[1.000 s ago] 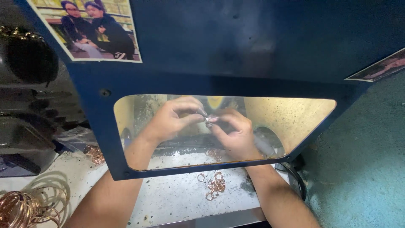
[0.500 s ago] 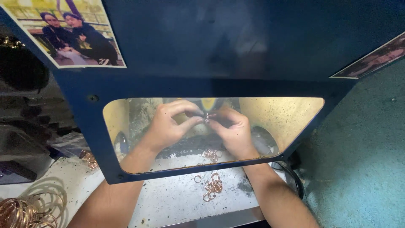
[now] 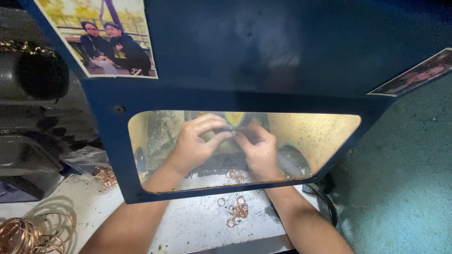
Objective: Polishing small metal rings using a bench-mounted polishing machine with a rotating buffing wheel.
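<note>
Behind a clear window in a blue hood (image 3: 263, 56), the left hand (image 3: 197, 141) and the right hand (image 3: 260, 151) meet, fingertips pinched together on one small dark piece (image 3: 231, 128); it is too small and dim to name. Both hands are curled nearly closed around it, thumbs and forefingers pressed in from either side, touching each other at the tips. The piece sits just in front of a yellow-lit inner wall (image 3: 306, 131) speckled with dust.

Below the hands, on a pale, gritty work surface (image 3: 197, 221), lies a loose cluster of small copper-coloured rings (image 3: 238, 210), with a few more (image 3: 234, 175) just under the wrists. To the far left a stack of larger copper bangles (image 3: 21, 234) rests on the same surface, and a clear plastic bag (image 3: 89, 160) holds further rings (image 3: 106, 176).

A rectangular colour photograph (image 3: 101, 37) of two seated people is stuck to the hood's upper left; the edge of another photograph (image 3: 414, 74) shows at the right.
</note>
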